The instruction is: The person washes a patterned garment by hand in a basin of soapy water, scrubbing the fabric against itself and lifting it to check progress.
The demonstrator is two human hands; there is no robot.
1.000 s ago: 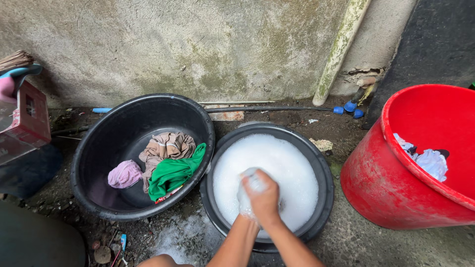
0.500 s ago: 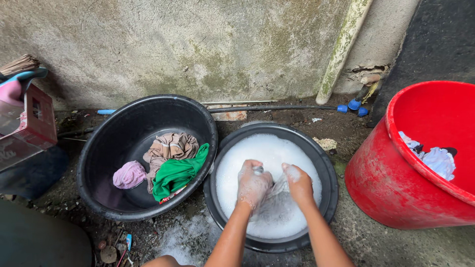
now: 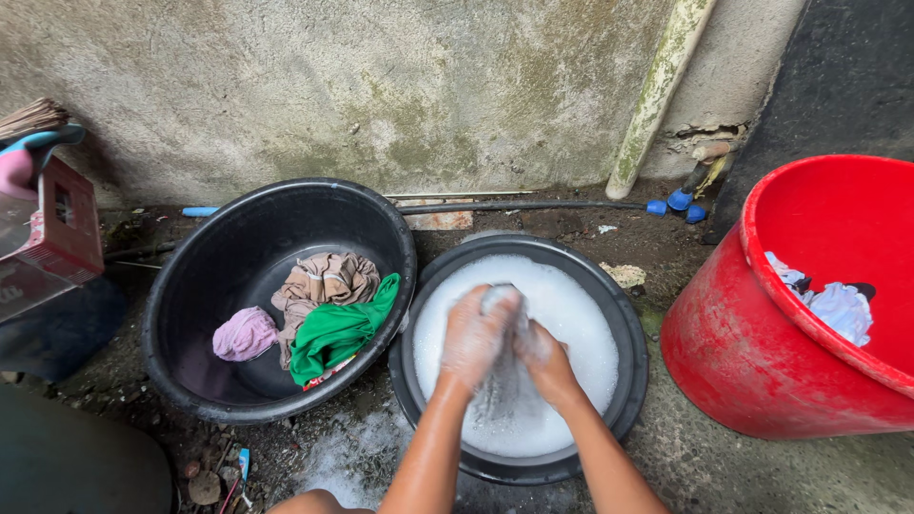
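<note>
A: Where are the hands?

B: Both are over the round black plastic basin of white suds (image 3: 609, 324), at about six o'clock in the view. The left hand (image 3: 473, 335) and the right hand (image 3: 543, 354) are pushed together, foam all over them.

A: And what do they have hold of?

B: A wet, pale grey soapy cloth (image 3: 502, 385). Its top bunches up between the two hands, poking out at twelve o'clock from the left knuckles, and the rest hangs down toward six o'clock into the suds.

A: How are the fingers set?

B: The left fingers (image 3: 490, 309) are curled shut round the bunched top. The right fingers are closed against the cloth too, pressed to the left hand; foam hides exactly how each one lies.

A: What lies around?

B: At nine o'clock, touching the basin, a larger black plastic tub (image 3: 219, 257) holds a beige striped garment (image 3: 324, 281), a green cloth (image 3: 338, 328) and a pink bundle (image 3: 243, 333). At three o'clock stands a red plastic bucket (image 3: 752, 352) with white laundry (image 3: 833, 309) inside. A stained concrete wall (image 3: 381, 86) runs across twelve o'clock.
</note>
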